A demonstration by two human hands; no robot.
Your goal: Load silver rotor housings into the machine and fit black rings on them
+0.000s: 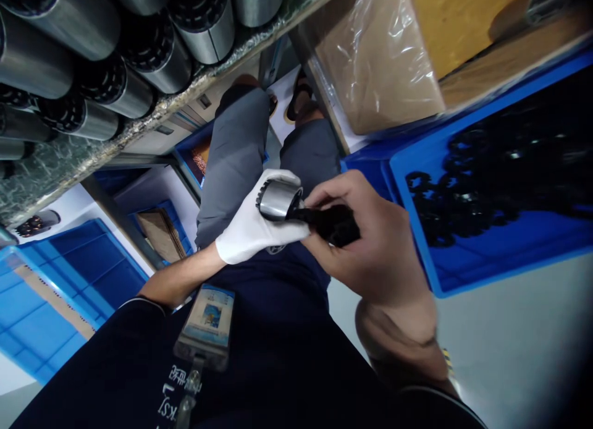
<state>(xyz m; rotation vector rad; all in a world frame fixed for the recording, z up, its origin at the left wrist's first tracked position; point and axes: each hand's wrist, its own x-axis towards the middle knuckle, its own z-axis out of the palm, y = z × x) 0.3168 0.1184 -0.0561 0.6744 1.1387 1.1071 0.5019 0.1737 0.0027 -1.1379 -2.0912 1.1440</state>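
Note:
My left hand [252,228], in a white glove, is closed around a short silver metal cylinder [277,200] with a black toothed rim at one end. Bare, my right hand [370,237] grips a dark, black-handled tool or part [336,224]. Its narrow end points into or against the cylinder's right-hand opening; how deep it reaches I cannot tell. Both hands are above my lap, close together. Similar silver cylinders [162,58] with black toothed ends stand in several rows on the bench at upper left.
A blue bin [482,268] at right holds many black ring-shaped parts [463,194]. Above it sits a cardboard box [380,64] under clear plastic. Blue crates [92,262] stand at lower left, beneath the bench edge [185,86]. A badge [208,321] hangs on my chest.

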